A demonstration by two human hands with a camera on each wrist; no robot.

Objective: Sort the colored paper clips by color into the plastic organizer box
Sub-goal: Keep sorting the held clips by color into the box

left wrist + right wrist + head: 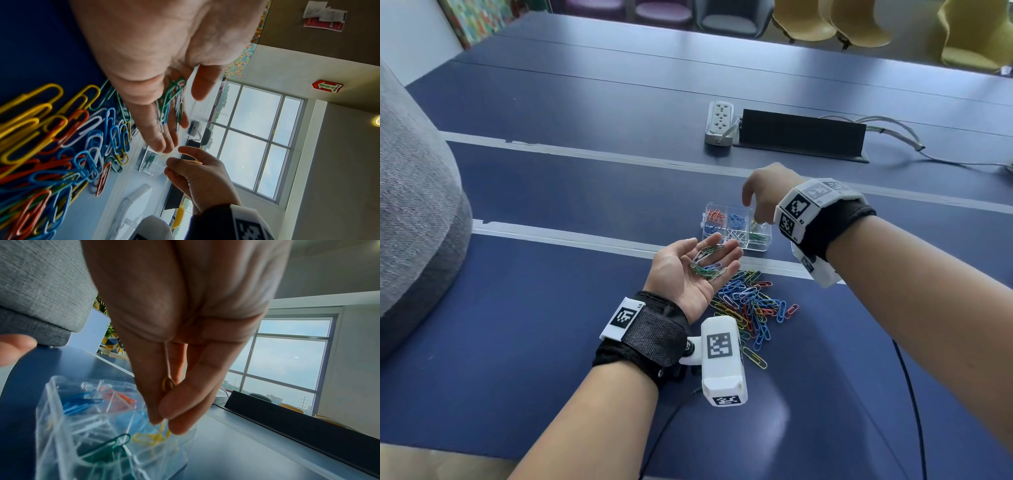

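Observation:
My left hand (698, 265) lies palm up with relaxed fingers, carrying several green, white and blue paper clips (707, 262) in the palm; they also show in the left wrist view (172, 97). Just beyond it stands the clear organizer box (736, 228), holding orange, blue, white, green and yellow clips in separate cells. My right hand (755, 216) hovers over the box's far right cell and pinches a yellow paper clip (167, 384) between thumb and fingertips, above the yellow clips (148, 438) lying there. A mixed pile of clips (753, 305) sits on the blue table to the right of my left wrist.
A white power strip (719, 123) and a black raised cable flap (801, 133) lie behind the box, with cords trailing right. A grey upholstered object (414, 205) fills the left side. A black cable (907, 377) runs under my right forearm. Chairs stand at the table's far side.

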